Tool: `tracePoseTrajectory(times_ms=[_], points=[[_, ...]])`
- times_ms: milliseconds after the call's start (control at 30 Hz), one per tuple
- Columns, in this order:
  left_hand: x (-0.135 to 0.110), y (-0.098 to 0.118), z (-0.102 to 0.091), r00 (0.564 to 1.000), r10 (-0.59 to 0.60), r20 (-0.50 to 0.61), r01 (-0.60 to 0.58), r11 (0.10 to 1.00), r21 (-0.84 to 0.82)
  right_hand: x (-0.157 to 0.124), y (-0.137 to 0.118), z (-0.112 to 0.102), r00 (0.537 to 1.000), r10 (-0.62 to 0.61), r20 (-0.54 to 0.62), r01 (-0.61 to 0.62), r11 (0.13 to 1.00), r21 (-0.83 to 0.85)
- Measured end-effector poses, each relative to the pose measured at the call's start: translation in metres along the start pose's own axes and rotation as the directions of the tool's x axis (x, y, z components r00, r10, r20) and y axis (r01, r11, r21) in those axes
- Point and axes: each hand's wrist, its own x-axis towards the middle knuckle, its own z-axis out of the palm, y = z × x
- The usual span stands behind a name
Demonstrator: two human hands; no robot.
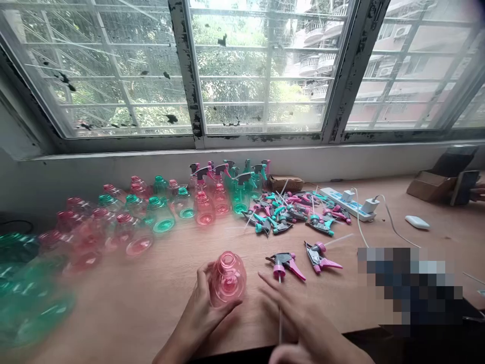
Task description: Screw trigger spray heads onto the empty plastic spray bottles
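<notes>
My left hand (202,308) is wrapped round a clear pink plastic bottle (228,275) with no cap, held low over the wooden table (151,293). My right hand (299,318) hovers to its right with fingers stretched out, holding nothing. Just beyond its fingertips lies a grey and pink trigger sprayer head (285,263) with its thin dip tube (280,313) running back under the hand. A second pink sprayer head (320,255) lies further right.
Several pink and green bottles (125,222) lie at the left. Assembled spray bottles (227,189) stand by the wall. A heap of sprayer heads (288,212), a power strip (350,205), a white object (417,222) and a cardboard box (432,186) lie to the right.
</notes>
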Motion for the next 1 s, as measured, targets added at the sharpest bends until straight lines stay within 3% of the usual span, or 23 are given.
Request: tracePoseTrajectory(times_ms=[33, 67, 100, 133, 167, 333, 467, 600, 700, 1000], points=[[-0.001, 0.002, -0.001, 1.0, 0.014, -0.006, -0.014, 1.0, 0.01, 0.0, 0.008, -0.003, 0.985, 0.078, -0.157, -0.074, 0.997, 0.034], [-0.002, 0.004, -0.002, 0.999, 0.033, -0.012, -0.033, 0.999, 0.024, 0.0, 0.017, -0.004, 0.928, 0.155, -0.338, -0.151, 0.988, 0.039], [-0.003, 0.007, -0.004, 0.998, 0.054, -0.018, -0.053, 0.998, 0.04, 0.0, 0.027, -0.005, 0.883, 0.2, -0.425, -0.21, 0.977, 0.025], [-0.004, 0.01, -0.005, 0.997, 0.076, -0.021, -0.075, 0.995, 0.058, 0.0, 0.038, -0.005, 0.865, 0.225, -0.449, -0.247, 0.969, 0.01], [-0.005, 0.012, -0.006, 0.995, 0.096, -0.018, -0.094, 0.992, 0.078, 0.0, 0.047, -0.003, 0.862, 0.25, -0.442, -0.281, 0.96, -0.006], [-0.007, 0.016, -0.006, 0.989, 0.145, 0.009, -0.144, 0.978, 0.152, 0.001, 0.064, 0.003, 0.918, 0.364, -0.156, -0.365, 0.931, 0.021], [-0.005, 0.013, -0.006, 0.99, 0.123, -0.072, -0.11, 0.981, 0.16, 0.0, 0.063, 0.001, 0.884, 0.398, -0.246, -0.394, 0.917, 0.064], [-0.005, 0.013, -0.008, 0.976, 0.047, -0.212, -0.022, 0.993, 0.118, -0.004, 0.067, -0.004, 0.775, 0.469, -0.423, -0.455, 0.879, 0.142], [-0.006, 0.013, -0.009, 0.97, 0.038, -0.239, -0.014, 0.995, 0.099, -0.005, 0.068, -0.006, 0.702, 0.496, -0.511, -0.469, 0.862, 0.193], [-0.007, 0.013, -0.009, 0.984, 0.177, -0.011, -0.169, 0.957, 0.236, -0.01, 0.062, -0.01, 0.421, 0.525, -0.739, -0.468, 0.824, 0.319]])
